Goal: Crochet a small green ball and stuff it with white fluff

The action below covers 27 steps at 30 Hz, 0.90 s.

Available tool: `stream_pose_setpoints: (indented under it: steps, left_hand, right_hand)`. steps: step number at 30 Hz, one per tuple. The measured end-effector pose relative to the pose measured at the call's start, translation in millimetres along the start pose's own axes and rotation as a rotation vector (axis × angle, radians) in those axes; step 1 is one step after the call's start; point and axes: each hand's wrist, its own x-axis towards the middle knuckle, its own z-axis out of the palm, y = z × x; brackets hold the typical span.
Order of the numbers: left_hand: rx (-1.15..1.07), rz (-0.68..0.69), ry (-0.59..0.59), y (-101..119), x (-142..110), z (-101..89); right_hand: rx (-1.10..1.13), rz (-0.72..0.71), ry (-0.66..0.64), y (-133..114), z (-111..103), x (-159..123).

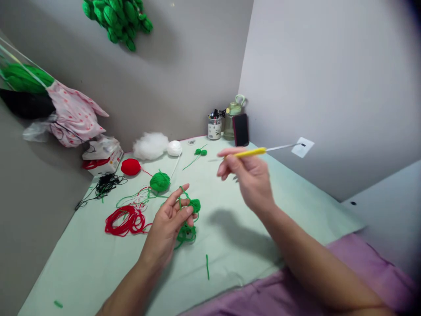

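Left hand (168, 220) pinches small rounded green yarn piece (195, 205) over pale green tabletop (305, 208), seemingly part-worked, unfinished, its green strand (184, 192) looped at the fingers; right hand (254, 179) grips slim yellow-handled metal hook (251, 152), well apart.

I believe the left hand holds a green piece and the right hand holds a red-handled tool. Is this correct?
The handle colour is wrong: the head view shows a yellow-handled tool in the right hand. The left hand does hold a green piece.
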Motion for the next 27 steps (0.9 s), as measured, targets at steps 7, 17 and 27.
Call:
stream_pose_setpoints:
  steps: [7, 17, 27]
  left_hand:
    - [0.05, 0.007, -0.02, -6.1, -8.0, -3.7]
    - [-0.003, 0.013, -0.001, -8.8, -27.1, -1.1]
    - [-0.136, -0.062, 0.045, -10.3, -35.1, 3.5]
  right_hand:
    - [-0.046, 0.202, -0.393, 12.9, 12.1, -47.0]
    - [0.057, 0.384, -0.276, 0.6, 25.2, -70.6]
    - [0.041, 0.334, -0.22, -3.7, 25.1, -74.8]
